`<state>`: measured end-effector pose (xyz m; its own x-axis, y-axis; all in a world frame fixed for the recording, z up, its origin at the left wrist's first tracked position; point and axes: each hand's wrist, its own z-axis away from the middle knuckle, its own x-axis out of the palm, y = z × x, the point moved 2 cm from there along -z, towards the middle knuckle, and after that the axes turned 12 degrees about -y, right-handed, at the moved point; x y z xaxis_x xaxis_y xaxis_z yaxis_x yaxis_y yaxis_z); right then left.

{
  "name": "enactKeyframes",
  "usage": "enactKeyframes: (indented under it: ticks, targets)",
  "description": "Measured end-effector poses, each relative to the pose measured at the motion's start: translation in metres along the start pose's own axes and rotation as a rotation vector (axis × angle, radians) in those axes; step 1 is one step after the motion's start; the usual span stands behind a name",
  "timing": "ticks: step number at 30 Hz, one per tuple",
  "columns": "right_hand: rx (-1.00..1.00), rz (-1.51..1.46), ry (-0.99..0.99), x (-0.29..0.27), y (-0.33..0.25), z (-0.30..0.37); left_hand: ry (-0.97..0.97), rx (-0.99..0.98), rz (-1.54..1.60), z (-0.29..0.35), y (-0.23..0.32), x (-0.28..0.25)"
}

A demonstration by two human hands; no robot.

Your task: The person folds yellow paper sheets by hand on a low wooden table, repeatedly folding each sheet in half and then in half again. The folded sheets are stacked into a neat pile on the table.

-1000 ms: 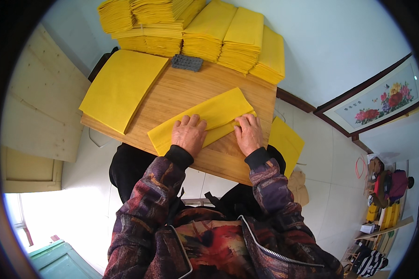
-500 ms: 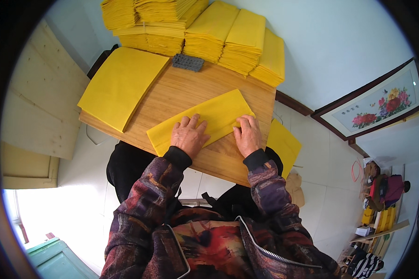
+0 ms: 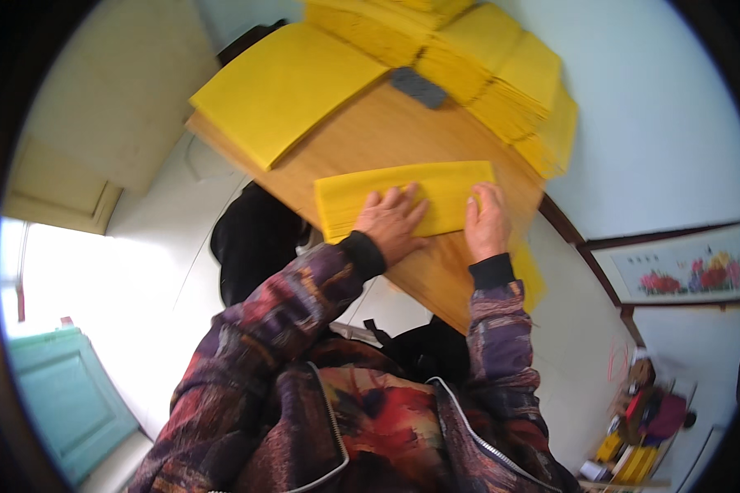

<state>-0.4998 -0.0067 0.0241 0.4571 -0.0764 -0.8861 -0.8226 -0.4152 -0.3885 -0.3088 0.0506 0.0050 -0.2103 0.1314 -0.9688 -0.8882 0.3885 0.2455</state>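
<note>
A folded yellow sheet (image 3: 444, 177), long and narrow, lies on the wooden table (image 3: 370, 135) near its front edge. My left hand (image 3: 393, 220) rests flat on its near side with the fingers spread, pressing on it. At the sheet's right end my right hand (image 3: 488, 222) has bent fingers and thumb closed on the edge; the fingertips are partly hidden and blurred. On the table's left side lies a flat stack of wide yellow sheets (image 3: 288, 86). A dark grey block with a bumpy top (image 3: 418, 87) sits behind the folded sheet.
Tall piles of folded yellow sheets (image 3: 510, 90) line the table's back against the wall. More yellow material (image 3: 528, 275) hangs or lies beyond the right edge. A framed flower picture (image 3: 674, 267) leans at the right. A green cabinet (image 3: 70, 403) stands lower left.
The whole view has turned, so the table appears rotated clockwise and shifted up and right. My right hand has slid farther up the folded sheet's right end. My left hand stays on the sheet.
</note>
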Motion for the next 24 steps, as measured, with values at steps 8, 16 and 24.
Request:
enactKeyframes:
  ticks: [8,16,24]
  targets:
    - [-0.005,0.086,-0.180,0.040,0.012,-0.028,-0.005,-0.009,-0.018,0.001,0.002,0.000]
    - [0.030,0.238,-0.221,0.048,0.018,-0.026,-0.056,-0.037,0.172,0.006,0.001,-0.011]
    - [0.098,0.251,-0.308,0.050,0.018,-0.027,-0.003,-0.049,0.135,-0.031,0.008,-0.006]
